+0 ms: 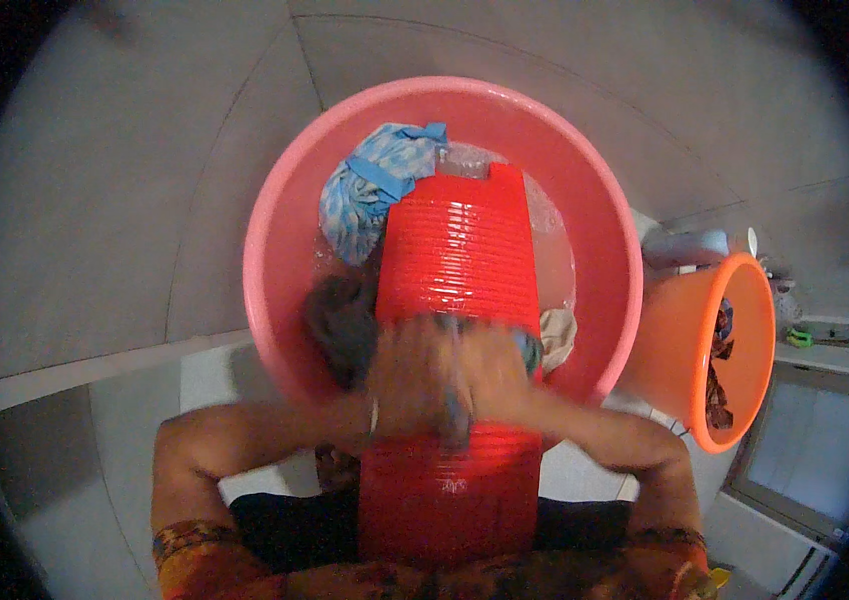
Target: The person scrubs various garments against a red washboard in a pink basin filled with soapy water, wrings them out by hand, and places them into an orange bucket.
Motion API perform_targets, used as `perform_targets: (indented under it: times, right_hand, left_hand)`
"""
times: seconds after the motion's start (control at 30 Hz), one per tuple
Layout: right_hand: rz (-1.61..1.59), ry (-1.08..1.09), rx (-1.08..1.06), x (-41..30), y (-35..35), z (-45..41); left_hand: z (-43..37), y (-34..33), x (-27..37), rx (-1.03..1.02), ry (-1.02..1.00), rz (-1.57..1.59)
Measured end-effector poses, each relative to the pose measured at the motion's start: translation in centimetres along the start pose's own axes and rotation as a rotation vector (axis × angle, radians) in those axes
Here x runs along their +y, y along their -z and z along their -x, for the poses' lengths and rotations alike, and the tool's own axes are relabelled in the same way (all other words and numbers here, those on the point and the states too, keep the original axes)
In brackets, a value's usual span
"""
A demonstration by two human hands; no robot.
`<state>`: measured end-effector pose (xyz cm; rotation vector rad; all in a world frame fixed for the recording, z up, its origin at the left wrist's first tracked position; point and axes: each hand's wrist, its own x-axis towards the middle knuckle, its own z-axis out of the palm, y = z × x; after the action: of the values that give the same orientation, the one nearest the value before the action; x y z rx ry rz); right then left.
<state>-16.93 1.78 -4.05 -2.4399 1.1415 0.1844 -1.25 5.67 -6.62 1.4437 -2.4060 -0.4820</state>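
Observation:
A red plastic washboard (458, 255) leans from my lap into a large pink basin (274, 172) of soapy water. My left hand (409, 375) and my right hand (496, 375) lie side by side on its ribbed face, both blurred. Between and under them a dark grey-blue wet cloth (456, 420) is pressed to the board, its edge showing past my right hand; my fingertips are hard to make out. A blue and white patterned cloth (372, 187) is bunched at the board's upper left. A dark cloth (342, 322) lies left of the board, and a beige cloth (559, 337) right of it.
An orange bucket (664, 322) with patterned cloths (721, 375) inside stands right of the basin. Behind it are a pale blue container (687, 246) and a small green object (799, 337). Grey tiled wall surrounds the basin's far side. A framed glass panel (807, 442) is at the right.

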Motion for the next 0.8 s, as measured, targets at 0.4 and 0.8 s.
perform_targets:
  times: [0.4,0.8]
  right_hand:
    - [-0.061,0.119,0.403,0.8,-1.6,4.3]
    - [-0.079,-0.279,0.431,6.1,-0.9,-9.2]
  left_hand:
    - [0.5,1.3,-0.9,-0.109,-0.198,0.079]
    - [-10.2,-4.0,-8.0,0.269,0.304,-0.152]
